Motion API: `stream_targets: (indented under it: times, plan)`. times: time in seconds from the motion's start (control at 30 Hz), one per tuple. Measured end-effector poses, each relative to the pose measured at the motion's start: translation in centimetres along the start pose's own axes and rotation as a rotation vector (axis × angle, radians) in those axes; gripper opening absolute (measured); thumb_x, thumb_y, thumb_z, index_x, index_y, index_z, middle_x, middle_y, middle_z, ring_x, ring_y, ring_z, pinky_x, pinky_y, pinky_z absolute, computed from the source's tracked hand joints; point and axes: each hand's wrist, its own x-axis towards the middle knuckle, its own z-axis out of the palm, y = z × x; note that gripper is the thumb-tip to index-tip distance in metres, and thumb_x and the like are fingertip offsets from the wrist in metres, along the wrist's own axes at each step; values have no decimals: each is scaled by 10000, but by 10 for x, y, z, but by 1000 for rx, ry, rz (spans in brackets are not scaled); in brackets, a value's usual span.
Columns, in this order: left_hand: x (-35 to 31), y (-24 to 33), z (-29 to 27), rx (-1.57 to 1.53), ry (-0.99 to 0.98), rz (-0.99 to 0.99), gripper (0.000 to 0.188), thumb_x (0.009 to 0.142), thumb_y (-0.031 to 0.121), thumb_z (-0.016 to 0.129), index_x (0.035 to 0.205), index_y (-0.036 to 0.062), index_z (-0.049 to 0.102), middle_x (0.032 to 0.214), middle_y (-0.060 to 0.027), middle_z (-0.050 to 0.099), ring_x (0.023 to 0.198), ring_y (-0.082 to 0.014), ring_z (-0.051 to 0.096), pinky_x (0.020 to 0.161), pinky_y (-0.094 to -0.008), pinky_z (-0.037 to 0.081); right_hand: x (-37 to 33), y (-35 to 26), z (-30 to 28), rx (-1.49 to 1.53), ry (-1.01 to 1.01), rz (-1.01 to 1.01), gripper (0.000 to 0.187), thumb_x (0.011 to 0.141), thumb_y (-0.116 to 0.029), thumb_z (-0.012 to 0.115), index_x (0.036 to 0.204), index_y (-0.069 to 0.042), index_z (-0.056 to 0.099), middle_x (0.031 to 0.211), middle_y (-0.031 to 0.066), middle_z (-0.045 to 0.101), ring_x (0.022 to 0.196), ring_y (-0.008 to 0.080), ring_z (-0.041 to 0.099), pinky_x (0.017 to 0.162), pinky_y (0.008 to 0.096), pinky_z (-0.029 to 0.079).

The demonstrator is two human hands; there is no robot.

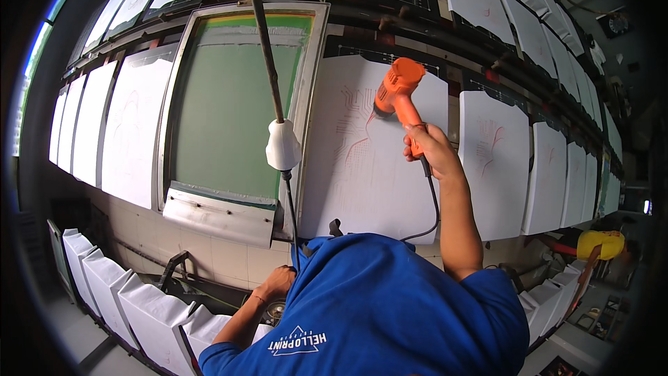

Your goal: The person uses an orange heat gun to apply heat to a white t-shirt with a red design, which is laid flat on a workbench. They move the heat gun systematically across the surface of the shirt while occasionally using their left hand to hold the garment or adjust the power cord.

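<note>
My right hand (433,150) is closed around the handle of an orange heat gun (402,78). Its dark nozzle points down and left, over a white fabric panel (376,198) with a fine red line print. From the handle a black cord loops down toward my body. My left hand (280,280) is low at my left side, against my blue shirt; its fingers are mostly hidden, so what they hold, if anything, does not show. A white plug connector (284,145) hangs on a cable above the table, with a black cord running down from it.
Left of the panel lies a metal-framed printing screen (240,108) with green mesh, a metal squeegee (219,217) across its near end. Rows of white panels on boards (492,167) stretch to both sides and behind me. A person in yellow (600,244) is at the far right.
</note>
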Motion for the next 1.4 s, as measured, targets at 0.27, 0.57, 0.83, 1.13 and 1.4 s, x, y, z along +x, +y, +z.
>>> stream_targets:
  times: [0.27,0.57,0.83,1.13,1.4]
  plan:
    - [-1,-8,17,94,29,23,298,746,318,580,628,45,594,695,-201,600,717,-405,599,672,-468,486,-44,12,16,-100,-180,59,378,912,-317,620,1040,26,530,779,46,563,615,114,569,535,270,479]
    - [-6,-5,22,101,65,30,220,709,239,573,587,56,569,672,-169,595,711,-373,595,700,-438,479,-39,22,45,0,-298,44,399,907,-354,634,1023,12,526,785,43,567,637,108,571,552,265,482]
    - [-11,-2,34,98,116,-8,217,718,223,567,588,49,565,666,-176,594,696,-376,593,690,-444,483,-50,22,57,-133,-404,128,354,911,-335,623,974,5,545,791,38,571,622,113,595,555,260,495]
    - [-15,8,60,84,158,-22,239,712,253,586,576,57,563,652,-179,592,695,-382,594,673,-448,486,-52,28,29,-132,-167,27,354,912,-327,615,993,12,552,793,43,559,626,124,609,556,254,505]
    - [-29,34,86,44,161,-108,257,775,264,574,687,24,600,715,-222,621,716,-415,599,677,-477,484,-61,18,19,3,-180,-8,383,900,-361,630,972,7,551,783,43,561,616,124,590,557,265,491]
